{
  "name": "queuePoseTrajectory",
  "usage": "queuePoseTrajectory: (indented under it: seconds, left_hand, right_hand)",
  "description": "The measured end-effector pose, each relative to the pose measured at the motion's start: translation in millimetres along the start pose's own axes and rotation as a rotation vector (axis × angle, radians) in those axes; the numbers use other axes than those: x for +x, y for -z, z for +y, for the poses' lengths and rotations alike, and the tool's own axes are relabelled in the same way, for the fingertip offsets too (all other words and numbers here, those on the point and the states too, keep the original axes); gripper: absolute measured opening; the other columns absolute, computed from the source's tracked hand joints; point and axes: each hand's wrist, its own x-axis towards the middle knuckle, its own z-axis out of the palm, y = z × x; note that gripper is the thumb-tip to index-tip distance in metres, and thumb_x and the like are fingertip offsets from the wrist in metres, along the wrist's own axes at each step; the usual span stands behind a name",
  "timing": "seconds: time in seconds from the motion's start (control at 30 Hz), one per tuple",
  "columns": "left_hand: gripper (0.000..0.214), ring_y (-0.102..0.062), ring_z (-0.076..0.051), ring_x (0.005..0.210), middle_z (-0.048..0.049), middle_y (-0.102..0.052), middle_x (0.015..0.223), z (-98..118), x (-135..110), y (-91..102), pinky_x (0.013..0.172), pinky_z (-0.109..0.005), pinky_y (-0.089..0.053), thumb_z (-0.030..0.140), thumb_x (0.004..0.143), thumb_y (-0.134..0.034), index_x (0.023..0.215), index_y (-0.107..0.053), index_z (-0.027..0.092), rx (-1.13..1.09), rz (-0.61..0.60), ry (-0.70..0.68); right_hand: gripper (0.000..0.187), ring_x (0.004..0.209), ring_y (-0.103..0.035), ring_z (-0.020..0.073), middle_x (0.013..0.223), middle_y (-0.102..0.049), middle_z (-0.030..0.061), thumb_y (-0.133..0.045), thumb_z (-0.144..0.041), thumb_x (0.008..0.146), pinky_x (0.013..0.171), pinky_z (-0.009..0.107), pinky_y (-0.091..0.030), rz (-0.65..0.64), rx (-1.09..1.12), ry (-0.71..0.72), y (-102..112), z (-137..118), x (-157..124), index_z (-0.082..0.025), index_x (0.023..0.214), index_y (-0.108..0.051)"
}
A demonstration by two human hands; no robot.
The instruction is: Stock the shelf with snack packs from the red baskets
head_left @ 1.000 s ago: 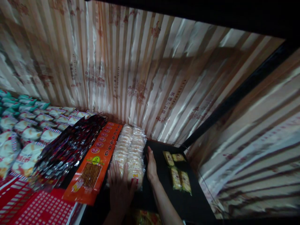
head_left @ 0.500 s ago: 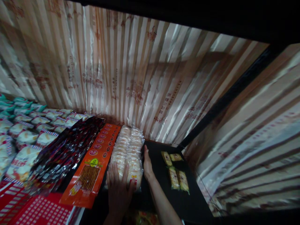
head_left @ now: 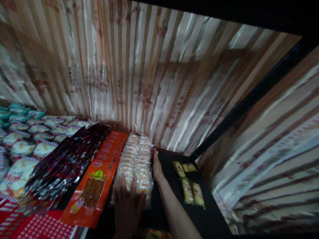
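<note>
Two rows of white rice crackers in clear wrappers (head_left: 136, 156) lie on a black shelf (head_left: 166, 166). My left hand (head_left: 127, 202) rests flat on the near end of the rows, its fingers spread. Along their right side, my right hand (head_left: 157, 166) stands on edge with its fingers stretched out, close against the wrappers; its palm faces the crackers. Directly left of the rows lies a long orange snack packet (head_left: 97, 179) with brown sticks showing through its window. Neither hand grips anything.
Dark shiny packets (head_left: 72, 159) are piled left of the orange one. Several white snack bags (head_left: 40, 146) and green bags (head_left: 20, 113) fill the far left, above a red basket (head_left: 45, 225). Small yellow packets (head_left: 188, 191) lie at right. A striped curtain (head_left: 139, 66) hangs behind; a black post (head_left: 239, 103) slants at right.
My right hand has slid slightly farther back along the crackers' right side. My left hand stays on their near end. The view has shifted a little.
</note>
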Motion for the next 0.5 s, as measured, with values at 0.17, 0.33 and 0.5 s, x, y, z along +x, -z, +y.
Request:
queuePoseTrajectory:
  seconds: [0.17,0.33,0.5]
  left_hand:
    - [0.06,-0.014,-0.036,0.136,-0.0105,-0.019,0.149,-1,-1,-2.0,0.104,-0.057,-0.027,0.035,0.079,-0.057,0.135,-0.038,0.026,-0.011,0.013,-0.006]
    - [0.055,-0.015,-0.038,0.136,-0.0125,-0.019,0.149,-1,0,-2.7,0.101,-0.058,-0.029,0.035,0.077,-0.058,0.13,-0.045,0.024,-0.014,0.049,-0.026]
    - [0.054,-0.018,-0.038,0.135,-0.0135,-0.019,0.149,0,1,-4.8,0.1,-0.059,-0.03,0.033,0.077,-0.058,0.129,-0.046,0.024,-0.01,0.057,-0.031]
  right_hand:
    - [0.075,0.13,-0.036,0.0217,0.139,-0.041,-0.0006,-0.033,-0.072,0.077,0.107,0.039,-0.029,-0.054,0.026,-0.009,-3,3,9,-0.025,0.135,-0.039]
    - [0.077,0.132,-0.033,0.0209,0.136,-0.047,0.0007,-0.032,-0.074,0.076,0.109,0.04,-0.026,0.039,-0.016,-0.006,1,2,23,-0.023,0.133,-0.043]
    - [0.073,0.119,-0.05,0.0225,0.125,-0.058,0.0026,-0.03,-0.072,0.079,0.102,0.041,-0.037,-0.077,0.018,-0.045,-4,1,31,-0.023,0.13,-0.047]
